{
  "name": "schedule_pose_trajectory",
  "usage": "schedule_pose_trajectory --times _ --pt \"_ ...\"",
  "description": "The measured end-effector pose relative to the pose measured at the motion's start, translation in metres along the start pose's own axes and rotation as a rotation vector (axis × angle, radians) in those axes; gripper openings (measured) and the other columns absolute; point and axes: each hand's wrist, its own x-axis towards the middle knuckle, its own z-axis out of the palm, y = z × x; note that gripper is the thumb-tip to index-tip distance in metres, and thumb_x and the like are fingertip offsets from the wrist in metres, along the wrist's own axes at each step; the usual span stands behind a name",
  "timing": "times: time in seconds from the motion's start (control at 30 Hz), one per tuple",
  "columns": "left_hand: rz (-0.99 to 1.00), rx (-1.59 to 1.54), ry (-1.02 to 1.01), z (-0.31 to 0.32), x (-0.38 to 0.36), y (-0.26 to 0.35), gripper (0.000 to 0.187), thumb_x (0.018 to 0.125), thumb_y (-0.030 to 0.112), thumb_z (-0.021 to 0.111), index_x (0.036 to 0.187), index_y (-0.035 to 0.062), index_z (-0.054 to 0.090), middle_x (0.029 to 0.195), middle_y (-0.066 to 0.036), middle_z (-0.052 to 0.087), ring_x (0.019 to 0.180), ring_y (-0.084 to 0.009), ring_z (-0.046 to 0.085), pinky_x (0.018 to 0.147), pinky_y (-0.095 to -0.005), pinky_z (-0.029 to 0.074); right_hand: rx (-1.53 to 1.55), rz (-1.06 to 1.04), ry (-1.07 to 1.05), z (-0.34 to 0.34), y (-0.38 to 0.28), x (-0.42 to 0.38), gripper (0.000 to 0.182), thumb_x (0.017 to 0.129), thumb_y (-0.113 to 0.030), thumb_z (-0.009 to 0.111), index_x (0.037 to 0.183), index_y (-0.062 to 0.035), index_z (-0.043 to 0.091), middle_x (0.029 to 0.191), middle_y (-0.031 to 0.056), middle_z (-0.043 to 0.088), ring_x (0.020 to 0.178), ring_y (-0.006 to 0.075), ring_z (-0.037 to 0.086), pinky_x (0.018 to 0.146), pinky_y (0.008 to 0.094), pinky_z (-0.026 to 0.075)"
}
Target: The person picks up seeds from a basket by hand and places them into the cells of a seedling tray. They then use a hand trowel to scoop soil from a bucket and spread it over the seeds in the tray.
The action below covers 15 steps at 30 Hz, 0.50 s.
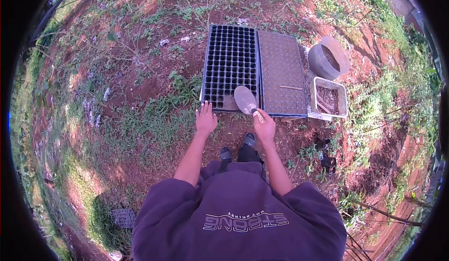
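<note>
My right hand [264,125] grips the short dark handle of a flat, rounded scoop [245,99], which lies over the near right corner of a black seedling tray [231,60]. Most cells of that tray are hollow, and some soil [229,103] covers a few cells beside the scoop. At the tray's near left corner rests my left hand [206,118], fingers apart and holding nothing. Touching the black tray on its right is a second tray [283,64] filled with brown soil, with a thin stick [291,87] lying across it.
Right of the trays stand a round bucket [322,64] with dark material inside and a white rectangular container [344,103] holding reddish-brown bits and a stick. Weeds and low plants grow around. A small grey tray [123,218] lies on the grass at lower left.
</note>
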Motion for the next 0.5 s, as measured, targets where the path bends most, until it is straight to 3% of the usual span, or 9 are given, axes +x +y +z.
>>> schedule_pose_trajectory --times 0.17,0.2,0.3,0.33,0.4,0.47,0.5 --pt "-0.012 -0.289 0.161 0.009 -0.004 0.018 0.052 0.089 0.021 0.050 0.138 0.0057 0.041 0.151 -0.017 0.030 0.141 -0.0388 0.022 0.114 -0.0539 0.021 0.147 -0.062 0.185 -0.010 0.012 0.005 0.032 0.087 -0.020 0.062 0.116 -0.0067 0.064 0.103 0.0196 0.068 0.098 0.0349 0.066 0.084 0.0393 0.050" --pt "0.003 -0.336 0.248 0.013 -0.005 0.024 0.045 0.088 0.018 0.051 0.131 0.0055 0.049 0.147 -0.019 0.037 0.139 -0.0412 0.027 0.113 -0.0513 0.024 0.145 -0.060 0.200 -0.015 0.009 0.006 0.032 0.087 -0.020 0.062 0.116 -0.0067 0.064 0.103 0.0196 0.068 0.098 0.0349 0.066 0.084 0.0393 0.050" --pt "0.042 -0.372 0.316 0.011 -0.005 0.041 0.038 0.088 0.016 0.053 0.124 0.0052 0.054 0.140 -0.019 0.045 0.134 -0.0421 0.033 0.112 -0.0483 0.027 0.186 0.014 0.182 -0.027 0.008 0.005 0.031 0.087 -0.019 0.062 0.115 -0.0041 0.064 0.103 0.0186 0.069 0.098 0.0314 0.067 0.084 0.0370 0.050" --pt "0.052 -0.425 0.369 0.009 -0.004 0.048 0.026 0.088 0.013 0.053 0.112 0.0051 0.060 0.133 -0.018 0.051 0.130 -0.0423 0.038 0.111 -0.0464 0.030 0.224 0.017 0.178 -0.029 0.012 0.008 0.031 0.087 -0.018 0.064 0.114 -0.0036 0.065 0.101 0.0179 0.069 0.096 0.0286 0.068 0.083 0.0356 0.051" --pt "0.081 -0.447 0.387 0.003 0.005 0.058 0.022 0.088 0.013 0.053 0.107 0.0051 0.061 0.133 -0.018 0.051 0.130 -0.0420 0.039 0.110 -0.0467 0.030 0.261 0.020 0.193 -0.035 0.014 0.013 0.031 0.086 -0.018 0.065 0.113 -0.0031 0.065 0.099 0.0173 0.070 0.093 0.0259 0.069 0.082 0.0343 0.051" --pt "0.085 -0.497 0.446 -0.003 0.015 0.072 0.013 0.090 0.012 0.052 0.096 0.0051 0.061 0.130 -0.018 0.053 0.128 -0.0408 0.041 0.108 -0.0465 0.031 0.308 -0.037 0.179 -0.043 0.015 0.019 0.028 0.086 -0.012 0.067 0.112 -0.0011 0.066 0.100 0.0114 0.069 0.088 0.0121 0.064 0.079 0.0277 0.050" --pt "0.103 -0.500 0.441 -0.006 0.020 0.079 0.013 0.090 0.012 0.052 0.096 0.0051 0.061 0.130 -0.018 0.053 0.128 -0.0408 0.041 0.108 -0.0465 0.031 0.307 -0.033 0.198 -0.048 0.015 0.021 0.028 0.086 -0.012 0.067 0.112 -0.0011 0.066 0.100 0.0114 0.069 0.088 0.0121 0.064 0.079 0.0277 0.050"
